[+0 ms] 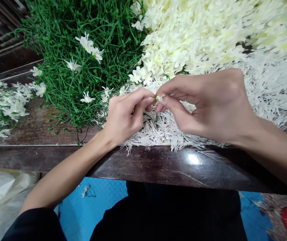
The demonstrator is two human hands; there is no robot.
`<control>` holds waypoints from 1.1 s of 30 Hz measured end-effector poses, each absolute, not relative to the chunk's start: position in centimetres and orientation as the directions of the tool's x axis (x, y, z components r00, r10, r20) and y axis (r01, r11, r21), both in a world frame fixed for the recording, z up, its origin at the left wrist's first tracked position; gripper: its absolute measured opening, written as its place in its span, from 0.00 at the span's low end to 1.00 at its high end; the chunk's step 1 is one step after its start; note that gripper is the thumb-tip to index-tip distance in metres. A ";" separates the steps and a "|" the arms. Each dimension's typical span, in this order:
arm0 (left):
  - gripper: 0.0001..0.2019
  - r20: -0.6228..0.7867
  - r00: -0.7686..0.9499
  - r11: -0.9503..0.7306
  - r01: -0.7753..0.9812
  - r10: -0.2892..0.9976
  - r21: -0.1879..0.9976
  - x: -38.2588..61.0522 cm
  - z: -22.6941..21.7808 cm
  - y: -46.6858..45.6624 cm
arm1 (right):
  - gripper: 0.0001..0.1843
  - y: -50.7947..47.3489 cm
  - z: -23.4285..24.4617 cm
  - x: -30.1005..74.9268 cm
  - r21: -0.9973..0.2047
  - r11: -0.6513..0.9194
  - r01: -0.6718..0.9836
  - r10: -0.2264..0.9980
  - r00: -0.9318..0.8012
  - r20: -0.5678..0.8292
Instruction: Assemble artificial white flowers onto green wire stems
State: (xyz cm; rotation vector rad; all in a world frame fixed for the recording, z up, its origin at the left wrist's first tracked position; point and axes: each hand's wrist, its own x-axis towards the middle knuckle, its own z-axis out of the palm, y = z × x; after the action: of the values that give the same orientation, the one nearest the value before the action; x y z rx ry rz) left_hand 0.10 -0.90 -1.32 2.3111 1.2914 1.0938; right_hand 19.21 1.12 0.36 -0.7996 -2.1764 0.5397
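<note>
Just above the table's front edge, my two hands meet fingertip to fingertip. My left hand [127,112] is closed in a pinch on the tip of a green plastic stem [156,99], part of which hangs below the fingers. Between the thumb and finger of my right hand [209,103] is a small white artificial flower [160,98], touching the stem tip. A thin white piece sticks out beside the right thumb. Under both hands lies a heap of thin white stamen pieces [163,130]. The fingers partly hide the flower.
Green plastic stems [88,67] are piled at the back left, a few with flowers on them. Loose cream-white petals [196,33] fill the back right. Finished-looking white flower sprigs [5,103] lie at the far left. The dark wooden table edge [143,164] runs across the front.
</note>
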 end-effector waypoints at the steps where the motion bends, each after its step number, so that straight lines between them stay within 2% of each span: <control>1: 0.13 0.479 0.316 -0.561 0.615 0.819 0.554 0.1 -1.3 -0.9 | 0.10 1.2 0.3 19.2 -0.578 0.732 0.360 0.670 -0.532 0.518; 7: 0.12 0.478 0.332 -0.560 0.667 0.814 0.491 0.1 -1.2 -1.2 | 0.11 1.1 0.1 19.1 -0.536 0.762 0.364 0.641 -0.541 0.544; 12: 0.13 0.478 0.355 -0.567 0.702 0.803 0.431 0.0 -1.3 -1.4 | 0.08 0.9 -0.1 19.2 -0.607 0.705 0.367 0.694 -0.533 0.484; 15: 0.14 0.474 0.355 -0.564 0.706 0.806 0.429 0.0 -1.5 -1.3 | 0.06 0.7 -0.2 19.1 -0.646 0.659 0.385 0.734 -0.516 0.442; 18: 0.15 0.483 0.376 -0.586 0.692 0.791 0.421 -0.2 -1.5 -1.1 | 0.05 0.6 0.0 18.9 -0.629 0.660 0.410 0.741 -0.494 0.455; 24: 0.12 0.469 0.401 -0.609 0.627 0.787 0.486 -0.4 0.0 -0.4 | 0.06 1.6 1.2 19.5 -0.632 0.672 0.386 0.727 -0.508 0.462; 26: 0.11 0.474 0.400 -0.608 0.648 0.784 0.459 -0.4 0.3 -0.2 | 0.02 2.4 1.4 20.1 -0.659 0.660 0.362 0.736 -0.490 0.467; 30: 0.10 0.474 0.448 -0.631 0.688 0.758 0.358 -0.5 -0.3 0.1 | 0.06 3.6 1.5 21.2 -0.725 0.605 0.328 0.770 -0.472 0.429; 33: 0.10 0.494 0.484 -0.661 0.692 0.723 0.290 -0.7 -0.8 0.4 | 0.04 4.2 1.5 21.6 -0.735 0.581 0.350 0.798 -0.424 0.428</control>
State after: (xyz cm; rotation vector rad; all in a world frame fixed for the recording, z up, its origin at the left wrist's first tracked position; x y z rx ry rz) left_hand -0.71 0.36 -0.78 2.6610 1.2695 0.9250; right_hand 21.64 4.16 1.54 -0.9136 -2.0149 0.7144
